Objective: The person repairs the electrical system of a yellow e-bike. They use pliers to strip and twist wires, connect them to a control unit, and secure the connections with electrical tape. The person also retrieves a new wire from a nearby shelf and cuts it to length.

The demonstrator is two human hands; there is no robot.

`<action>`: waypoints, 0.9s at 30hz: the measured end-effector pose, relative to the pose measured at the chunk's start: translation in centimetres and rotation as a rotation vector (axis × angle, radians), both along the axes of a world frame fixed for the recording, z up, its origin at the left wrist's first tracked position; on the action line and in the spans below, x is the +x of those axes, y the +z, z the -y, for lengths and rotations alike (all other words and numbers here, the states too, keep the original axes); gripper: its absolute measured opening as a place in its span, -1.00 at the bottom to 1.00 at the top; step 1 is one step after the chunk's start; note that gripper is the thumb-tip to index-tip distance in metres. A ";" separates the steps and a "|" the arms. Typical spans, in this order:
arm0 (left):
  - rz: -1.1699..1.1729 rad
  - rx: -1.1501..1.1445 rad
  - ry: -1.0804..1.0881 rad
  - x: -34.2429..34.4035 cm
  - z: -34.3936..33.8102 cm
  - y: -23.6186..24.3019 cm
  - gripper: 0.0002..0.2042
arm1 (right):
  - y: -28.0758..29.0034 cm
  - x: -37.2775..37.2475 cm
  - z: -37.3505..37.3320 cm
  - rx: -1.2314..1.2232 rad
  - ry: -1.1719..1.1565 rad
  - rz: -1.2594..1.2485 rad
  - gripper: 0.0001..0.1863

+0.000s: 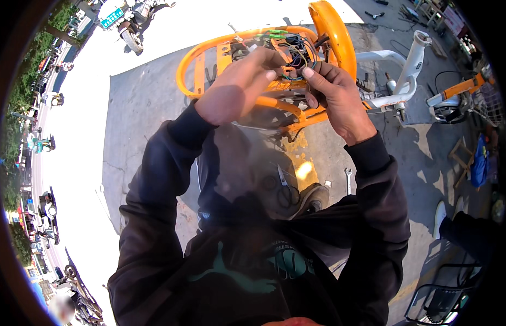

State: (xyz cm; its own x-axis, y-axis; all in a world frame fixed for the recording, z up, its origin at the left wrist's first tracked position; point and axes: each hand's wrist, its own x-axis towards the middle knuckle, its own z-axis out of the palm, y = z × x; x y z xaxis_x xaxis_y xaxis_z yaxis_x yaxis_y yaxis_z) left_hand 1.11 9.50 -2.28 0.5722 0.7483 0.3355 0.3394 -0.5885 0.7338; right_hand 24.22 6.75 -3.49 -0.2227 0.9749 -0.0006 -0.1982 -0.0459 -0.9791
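Note:
An orange bike frame [185, 70] lies ahead of me, with a bundle of thin coloured wires [297, 50] and green connectors [277, 32] in its middle. My left hand [242, 84] reaches over the frame from the left, its fingers bent at the wires near an orange bracket; their tips are partly hidden. My right hand [334, 95] is closed on a thin wire, thumb against the curled fingers, just right of the left hand. The orange curved part [337, 38] rises behind both hands.
A white frame [408, 76] lies at the right, beside another orange part [462, 87]. Scissors [285, 190] and a wrench [348, 180] lie on the pavement [133, 141]. Another person's leg and white shoe [440, 220] are at lower right. Parked scooters [46, 212] line the left.

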 end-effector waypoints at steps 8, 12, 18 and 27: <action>-0.270 0.547 -0.084 0.3 0.1 1.7 -0.79 | -0.5 0.7 0.0 0.035 0.048 0.012 -0.77; -0.209 0.302 0.004 0.5 0.8 1.4 -0.85 | -1.1 0.9 -0.1 0.048 0.088 -0.011 -0.74; 0.059 0.013 0.245 1.3 2.1 -0.6 -0.75 | -0.9 0.7 -0.1 0.061 0.062 0.002 -0.75; 0.244 -0.096 0.286 1.1 0.7 -1.9 -0.74 | -0.2 -0.3 0.2 -0.008 -0.026 -0.061 -0.77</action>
State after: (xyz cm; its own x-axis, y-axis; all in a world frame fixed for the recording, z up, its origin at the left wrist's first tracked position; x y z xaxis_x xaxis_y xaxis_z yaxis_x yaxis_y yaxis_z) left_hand 2.18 8.82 -4.19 0.2477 0.9008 0.3567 0.2883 -0.4201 0.8605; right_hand 23.90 6.54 -3.65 -0.1972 0.9804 0.0047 -0.2592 -0.0475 -0.9647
